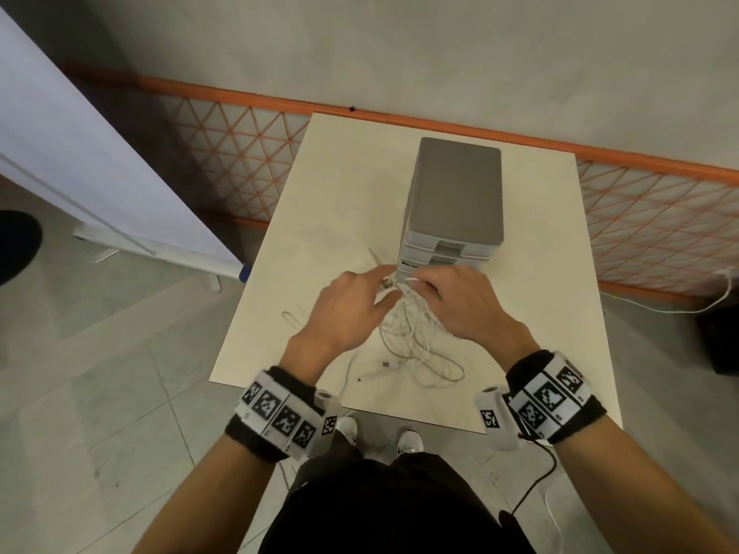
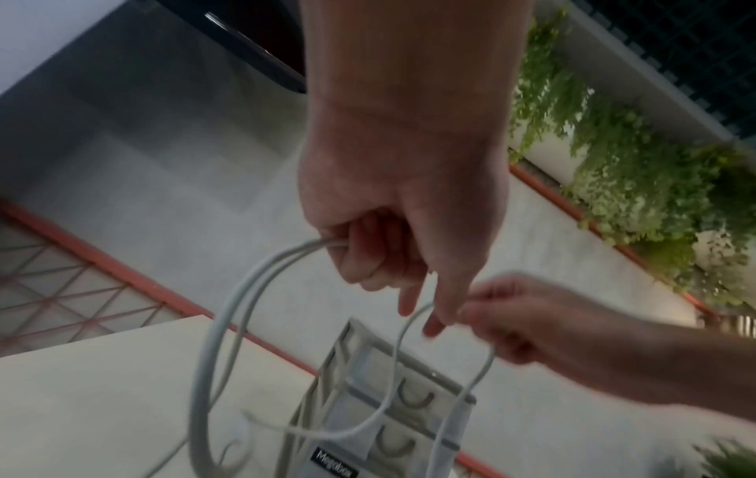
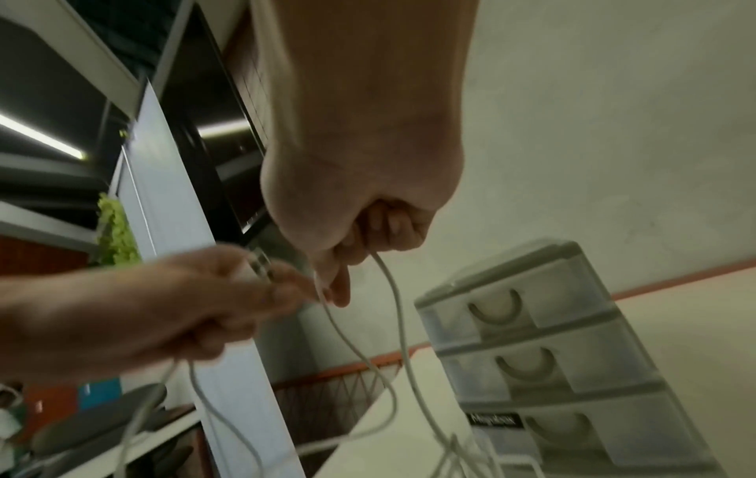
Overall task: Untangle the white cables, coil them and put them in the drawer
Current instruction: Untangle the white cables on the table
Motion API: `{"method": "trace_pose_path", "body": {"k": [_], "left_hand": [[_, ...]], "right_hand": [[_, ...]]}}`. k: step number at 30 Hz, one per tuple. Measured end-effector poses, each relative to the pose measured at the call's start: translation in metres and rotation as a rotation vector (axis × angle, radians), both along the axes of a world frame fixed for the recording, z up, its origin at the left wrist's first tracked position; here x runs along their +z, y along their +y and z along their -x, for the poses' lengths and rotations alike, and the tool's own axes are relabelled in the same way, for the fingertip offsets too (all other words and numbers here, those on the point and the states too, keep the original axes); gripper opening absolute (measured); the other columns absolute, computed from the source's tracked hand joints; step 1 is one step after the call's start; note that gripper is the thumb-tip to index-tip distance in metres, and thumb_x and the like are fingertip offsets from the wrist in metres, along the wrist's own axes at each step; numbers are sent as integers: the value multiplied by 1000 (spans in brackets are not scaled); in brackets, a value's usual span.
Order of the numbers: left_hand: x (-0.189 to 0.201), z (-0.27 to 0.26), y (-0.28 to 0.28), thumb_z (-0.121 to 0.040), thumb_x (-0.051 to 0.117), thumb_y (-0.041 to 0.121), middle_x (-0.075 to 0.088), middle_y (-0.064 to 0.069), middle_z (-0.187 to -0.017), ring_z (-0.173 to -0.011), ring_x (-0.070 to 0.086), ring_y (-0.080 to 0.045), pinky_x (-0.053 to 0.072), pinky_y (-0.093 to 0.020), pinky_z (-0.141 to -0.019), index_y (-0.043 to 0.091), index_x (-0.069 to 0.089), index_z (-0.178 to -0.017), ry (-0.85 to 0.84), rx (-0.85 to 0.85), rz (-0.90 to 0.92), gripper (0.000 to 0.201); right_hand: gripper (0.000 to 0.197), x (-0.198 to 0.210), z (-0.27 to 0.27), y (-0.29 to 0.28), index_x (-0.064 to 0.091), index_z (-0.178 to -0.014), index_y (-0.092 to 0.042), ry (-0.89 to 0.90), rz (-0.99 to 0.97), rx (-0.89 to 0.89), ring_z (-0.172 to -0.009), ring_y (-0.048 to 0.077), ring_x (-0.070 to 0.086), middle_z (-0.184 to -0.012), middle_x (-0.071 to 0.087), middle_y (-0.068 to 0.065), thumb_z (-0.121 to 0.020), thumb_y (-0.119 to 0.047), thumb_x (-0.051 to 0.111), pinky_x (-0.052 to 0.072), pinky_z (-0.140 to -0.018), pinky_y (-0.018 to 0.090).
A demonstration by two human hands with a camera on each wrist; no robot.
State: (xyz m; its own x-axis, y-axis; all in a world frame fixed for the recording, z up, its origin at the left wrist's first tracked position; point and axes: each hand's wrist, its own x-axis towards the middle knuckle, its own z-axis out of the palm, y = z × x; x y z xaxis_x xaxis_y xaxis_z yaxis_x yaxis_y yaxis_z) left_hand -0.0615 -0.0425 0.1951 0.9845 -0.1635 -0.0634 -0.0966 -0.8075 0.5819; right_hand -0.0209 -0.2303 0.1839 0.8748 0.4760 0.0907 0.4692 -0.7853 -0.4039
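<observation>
A tangle of white cables (image 1: 416, 341) lies on the cream table (image 1: 352, 193), partly lifted between both hands in front of the grey drawer unit (image 1: 456, 201). My left hand (image 1: 352, 309) curls its fingers round cable strands (image 2: 262, 291) and holds a plug end (image 3: 260, 266) near its fingertips. My right hand (image 1: 456, 301) grips another strand (image 3: 388, 291) in its curled fingers. Loops hang from both hands to the table. A loose plug end (image 1: 390, 364) lies near the table's front edge. All three drawers (image 3: 527, 365) look closed.
An orange mesh fence (image 1: 240, 153) runs behind the table. A white board (image 1: 80, 161) leans at the left. A thin loop of cable (image 1: 292, 319) lies left of my left hand. My shoes (image 1: 408, 441) stand below the table's front edge.
</observation>
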Motion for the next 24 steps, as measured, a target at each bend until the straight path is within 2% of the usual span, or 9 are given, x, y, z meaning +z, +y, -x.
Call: {"method": "trace_pose_path", "body": {"k": [2,4,7,10,13,15,20,22,24], "left_hand": [[-7,-3,-3,-99,52,45,72,3,-87,-92,66,-30,51,-38,-72,27,59,-124,-9,-55,26,31],[-11,-6,-1,-101,53,41,52,12,-59,-66,57,-27,42,-35,-59,21,61,-104,-55,-87,84,22],[-11,-4,7,-103,52,29,46,7,-50,-46,43,-12,35,-31,-51,13,58,-89,-124,-58,238,22],[-6,-5,16,-102,53,27,58,-2,-58,-45,43,-10,38,-31,-52,16,61,-98,-124,0,338,14],[-6,-5,9,-96,57,47,50,4,-51,-47,43,-9,39,-31,-55,25,64,-108,-44,-4,327,25],[-8,-5,0,-95,57,52,48,9,-51,-48,46,-5,36,-30,-54,25,66,-108,-8,7,309,32],[-6,-2,-8,-103,52,31,57,26,-58,-47,46,-3,31,-22,-52,25,60,-90,-72,24,398,16],[2,0,-6,-103,52,26,55,18,-53,-44,42,-7,30,-21,-50,25,58,-84,-101,50,464,20],[13,4,-1,-104,51,23,45,10,-48,-42,35,-7,26,-20,-47,28,54,-79,-140,86,549,26]], "right_hand": [[26,12,-2,0,71,-90,-24,38,-64,15,-62,17,56,-66,63,-7,-101,-35,49,45,-59,36],[24,16,-7,-6,72,-93,-21,90,-155,22,-69,13,60,-76,69,-6,-100,-30,50,48,-66,34],[18,12,-12,-18,72,-98,-17,187,-313,2,-78,9,64,-89,72,-8,-99,-20,54,49,-72,26],[19,5,-12,-21,72,-97,-15,215,-335,2,-73,10,62,-84,70,-5,-99,-20,54,47,-69,29],[22,2,-10,-12,69,-91,-12,217,-305,27,-71,15,60,-77,68,0,-100,-22,52,48,-68,37],[22,2,-9,-4,69,-91,-12,214,-310,32,-68,18,60,-74,67,2,-100,-19,50,46,-65,36],[18,0,-8,4,69,-95,-9,241,-378,20,-59,14,53,-67,61,-1,-100,-15,52,40,-57,25],[17,-7,-7,5,67,-96,-7,260,-402,40,-58,9,50,-65,56,-9,-100,-17,54,36,-56,18],[18,-21,-5,6,63,-89,-6,255,-406,23,-58,10,49,-65,55,-5,-100,-17,54,33,-56,16]]}}
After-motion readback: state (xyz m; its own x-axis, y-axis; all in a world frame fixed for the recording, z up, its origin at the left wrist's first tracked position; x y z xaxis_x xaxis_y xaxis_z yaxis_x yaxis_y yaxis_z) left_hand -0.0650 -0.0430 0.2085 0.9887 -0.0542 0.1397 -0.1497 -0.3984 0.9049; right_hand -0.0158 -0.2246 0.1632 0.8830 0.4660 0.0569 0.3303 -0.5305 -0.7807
